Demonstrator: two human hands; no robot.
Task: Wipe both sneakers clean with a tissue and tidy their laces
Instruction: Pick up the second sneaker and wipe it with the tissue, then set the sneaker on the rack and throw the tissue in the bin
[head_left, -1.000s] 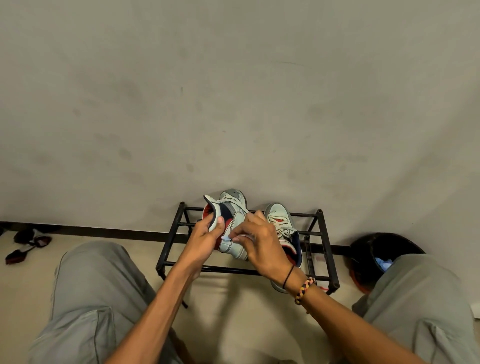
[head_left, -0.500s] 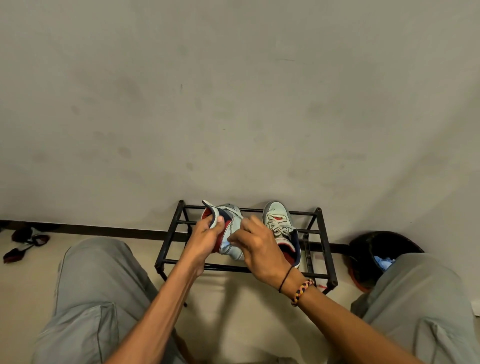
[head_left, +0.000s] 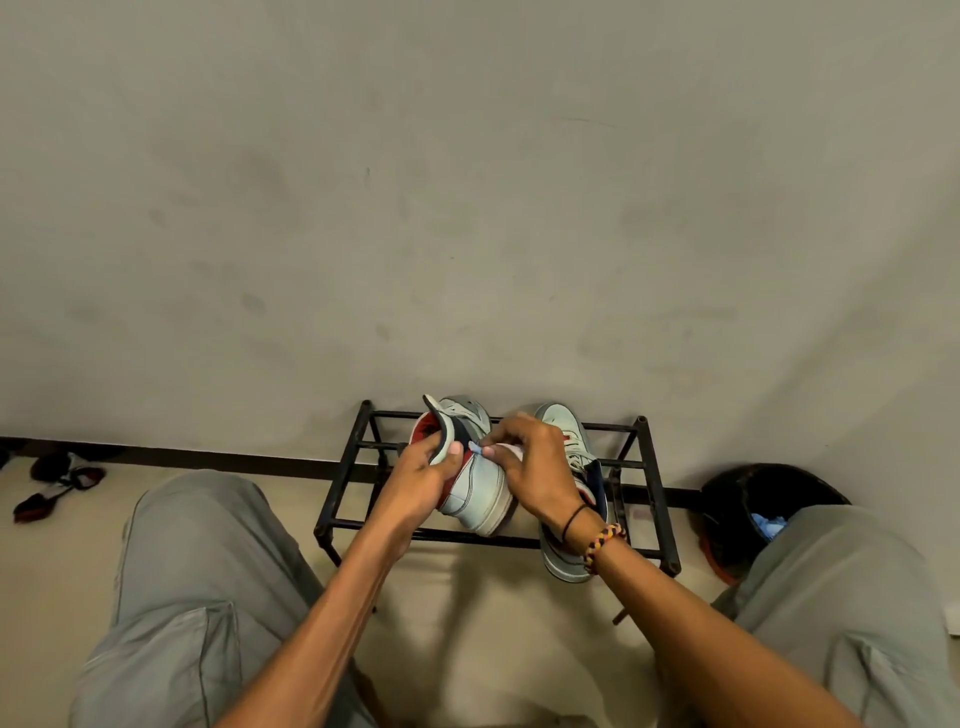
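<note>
Two pale grey sneakers with red and navy trim are at a black metal shoe rack (head_left: 347, 470). My left hand (head_left: 421, 475) grips the collar and tongue of the left sneaker (head_left: 480, 496), which is tipped on its side with its heel toward me. My right hand (head_left: 532, 462) pinches a small pale blue tissue (head_left: 477, 448) against that sneaker's upper near the collar. The right sneaker (head_left: 571, 441) rests on the rack behind my right wrist, its laces showing and its heel hanging over the front bar.
A plain wall rises right behind the rack. A dark bin (head_left: 748, 499) with blue paper inside stands on the floor at the right, beside my right knee. Dark sandals (head_left: 57, 480) lie on the floor at far left. My knees flank the rack.
My left hand has tilted the left sneaker further onto its side, heel toward me. My right hand has moved the tissue up to the collar area.
</note>
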